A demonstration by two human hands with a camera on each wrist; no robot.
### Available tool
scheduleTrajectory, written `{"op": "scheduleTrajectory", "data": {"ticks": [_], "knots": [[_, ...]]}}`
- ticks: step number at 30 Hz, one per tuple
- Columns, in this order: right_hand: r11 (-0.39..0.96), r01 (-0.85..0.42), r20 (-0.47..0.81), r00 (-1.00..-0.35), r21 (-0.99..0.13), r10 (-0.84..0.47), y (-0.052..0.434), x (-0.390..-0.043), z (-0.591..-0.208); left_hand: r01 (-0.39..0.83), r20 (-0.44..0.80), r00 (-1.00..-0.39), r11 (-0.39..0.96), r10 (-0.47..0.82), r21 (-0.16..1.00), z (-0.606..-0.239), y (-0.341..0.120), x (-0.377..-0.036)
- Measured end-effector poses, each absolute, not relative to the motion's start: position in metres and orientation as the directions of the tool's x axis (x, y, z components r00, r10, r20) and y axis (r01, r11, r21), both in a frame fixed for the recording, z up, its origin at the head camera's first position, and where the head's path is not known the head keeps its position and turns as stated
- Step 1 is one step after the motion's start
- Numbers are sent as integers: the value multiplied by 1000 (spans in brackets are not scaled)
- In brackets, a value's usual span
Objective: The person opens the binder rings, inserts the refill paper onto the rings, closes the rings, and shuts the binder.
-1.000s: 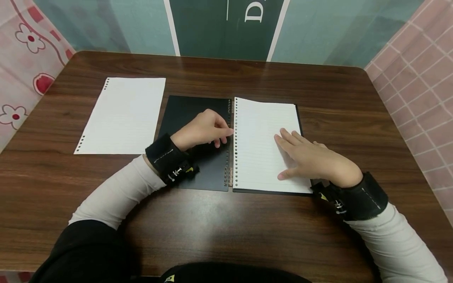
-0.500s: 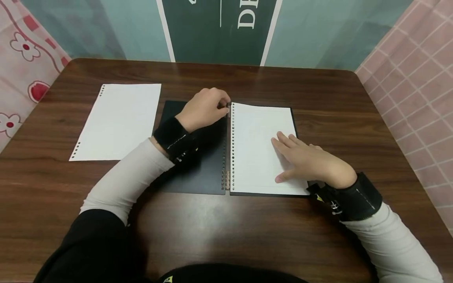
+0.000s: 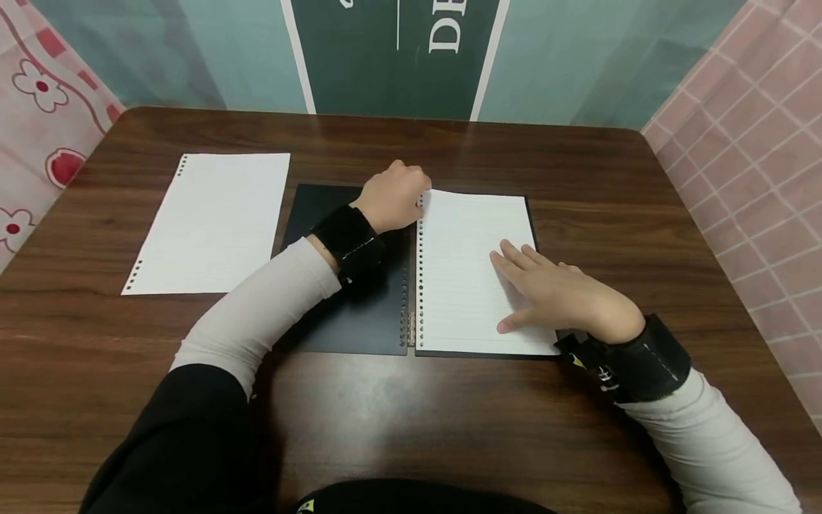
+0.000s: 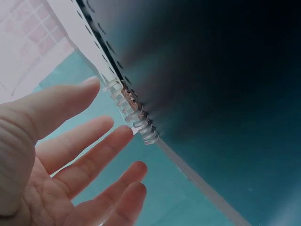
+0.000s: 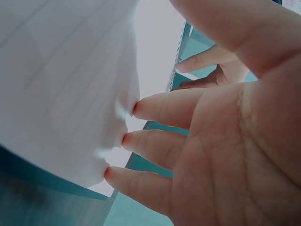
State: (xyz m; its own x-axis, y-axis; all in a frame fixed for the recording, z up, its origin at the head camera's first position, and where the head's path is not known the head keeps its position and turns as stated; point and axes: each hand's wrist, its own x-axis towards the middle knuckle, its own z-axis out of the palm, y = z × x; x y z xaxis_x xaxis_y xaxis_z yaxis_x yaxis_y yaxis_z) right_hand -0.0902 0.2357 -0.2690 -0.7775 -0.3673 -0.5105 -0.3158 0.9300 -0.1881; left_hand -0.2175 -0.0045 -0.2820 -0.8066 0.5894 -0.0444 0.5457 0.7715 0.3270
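Note:
A black loose-leaf binder [image 3: 359, 321] lies spread on the table, its lined paper [image 3: 472, 221] on the right half. My left hand [image 3: 393, 196] is at the far end of the spine, over the inner edge of the pages. In the left wrist view, its loosely bent fingers and thumb are spread beside the clear binder rings [image 4: 146, 125]; whether they touch is hard to tell. My right hand [image 3: 559, 289] rests on the pages with fingers extended. In the right wrist view, its fingertips press the paper [image 5: 61, 70], which dents around them.
A loose white sheet [image 3: 212, 221] with punched holes at two corners lies left of the binder. The brown wooden table [image 3: 347, 428] meets a green wall panel [image 3: 385, 71] at the back. Pink tiles [image 3: 764, 164] border the right side.
My left hand has moved away from me along the spine, from its middle to its far end, then slightly right. The right hand stays on the pages. The head view has shifted a little.

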Motion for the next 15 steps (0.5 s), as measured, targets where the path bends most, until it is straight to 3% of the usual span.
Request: {"op": "scheduleTrajectory", "data": {"ticks": [15], "knots": [[939, -290, -523, -779, -186, -345, 235, -90, -268, 562, -38, -807, 787, 589, 254, -284, 0, -218]]}}
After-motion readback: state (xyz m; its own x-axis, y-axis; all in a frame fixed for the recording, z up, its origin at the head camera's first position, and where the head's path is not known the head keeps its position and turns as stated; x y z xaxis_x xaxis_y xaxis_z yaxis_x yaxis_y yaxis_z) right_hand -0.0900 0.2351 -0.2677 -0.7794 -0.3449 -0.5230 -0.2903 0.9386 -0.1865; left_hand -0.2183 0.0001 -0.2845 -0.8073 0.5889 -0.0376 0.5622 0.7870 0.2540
